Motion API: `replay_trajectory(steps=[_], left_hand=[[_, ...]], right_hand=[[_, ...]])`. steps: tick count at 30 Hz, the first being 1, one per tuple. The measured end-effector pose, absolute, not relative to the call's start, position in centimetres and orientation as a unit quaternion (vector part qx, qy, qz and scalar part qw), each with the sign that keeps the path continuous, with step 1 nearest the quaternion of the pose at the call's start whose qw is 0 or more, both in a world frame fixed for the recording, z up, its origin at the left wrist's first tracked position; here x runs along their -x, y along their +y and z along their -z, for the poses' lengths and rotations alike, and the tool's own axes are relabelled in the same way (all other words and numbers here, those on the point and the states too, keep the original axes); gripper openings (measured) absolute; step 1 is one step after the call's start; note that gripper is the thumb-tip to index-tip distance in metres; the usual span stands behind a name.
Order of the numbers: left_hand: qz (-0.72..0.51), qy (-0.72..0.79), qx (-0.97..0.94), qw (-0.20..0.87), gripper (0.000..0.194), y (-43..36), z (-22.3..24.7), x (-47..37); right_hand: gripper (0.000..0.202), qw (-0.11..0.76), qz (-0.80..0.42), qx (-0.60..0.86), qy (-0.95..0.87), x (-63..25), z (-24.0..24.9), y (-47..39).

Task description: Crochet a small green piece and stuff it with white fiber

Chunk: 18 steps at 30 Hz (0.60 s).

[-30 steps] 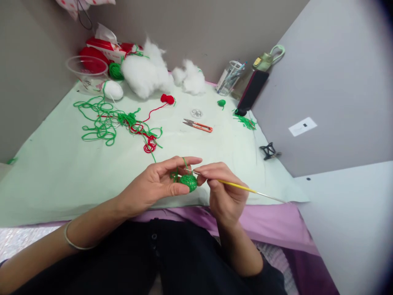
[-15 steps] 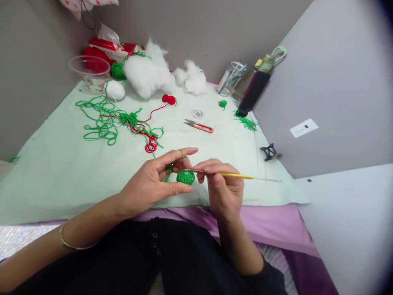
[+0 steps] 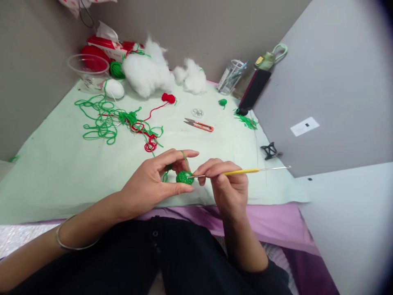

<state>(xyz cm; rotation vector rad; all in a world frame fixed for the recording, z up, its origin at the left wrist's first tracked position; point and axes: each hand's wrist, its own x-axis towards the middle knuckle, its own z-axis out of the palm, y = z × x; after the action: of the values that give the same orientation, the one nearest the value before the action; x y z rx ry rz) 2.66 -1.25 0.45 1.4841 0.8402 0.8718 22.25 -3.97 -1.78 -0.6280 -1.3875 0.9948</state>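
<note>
My left hand (image 3: 156, 176) pinches a small round green crochet piece (image 3: 183, 178) between thumb and fingers. A strand of green yarn (image 3: 185, 157) loops over its raised index finger and runs down to the piece. In my right hand (image 3: 229, 182) is a crochet hook (image 3: 242, 171) with a yellow grip, held like a pen. The hook's left tip touches the green piece near its upper right side; whether it passes through a stitch is too small to tell. The other metal end points out to the right.
Tangled green and red yarn (image 3: 127, 119) lies left, behind my left hand. Orange thread snips (image 3: 199, 125) and a small clear dish (image 3: 198, 112) lie ahead. White stuffing (image 3: 147, 71), a plastic tub (image 3: 89, 73) and a pen cup (image 3: 231, 78) stand at the back. A black clip (image 3: 271, 151) sits right.
The hook's left tip has moved down onto the green piece, and its right end has risen and shifted right. My right hand has moved slightly right. The left hand keeps its grip.
</note>
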Motion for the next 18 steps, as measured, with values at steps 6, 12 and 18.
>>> replay_trajectory(steps=[6, 12, 18], left_hand=[[-0.390, 0.351, -0.656, 0.543, 0.062, -1.2, -0.3, -2.8], [-0.386, 0.352, -0.685, 0.509, 0.060, -1.0, -0.2, -2.7], [-0.390, 0.347, -0.709, 0.474, 0.049, -1.1, 0.5, -3.1]], right_hand=[[0.015, 0.590, -0.371, 0.288, -0.657, -22.5, 1.2, -4.2], [0.017, 0.543, -0.333, 0.296, -0.712, -23.2, 0.5, -4.1], [0.017, 0.445, -0.209, 0.320, -0.810, -23.4, -0.3, -4.7]])
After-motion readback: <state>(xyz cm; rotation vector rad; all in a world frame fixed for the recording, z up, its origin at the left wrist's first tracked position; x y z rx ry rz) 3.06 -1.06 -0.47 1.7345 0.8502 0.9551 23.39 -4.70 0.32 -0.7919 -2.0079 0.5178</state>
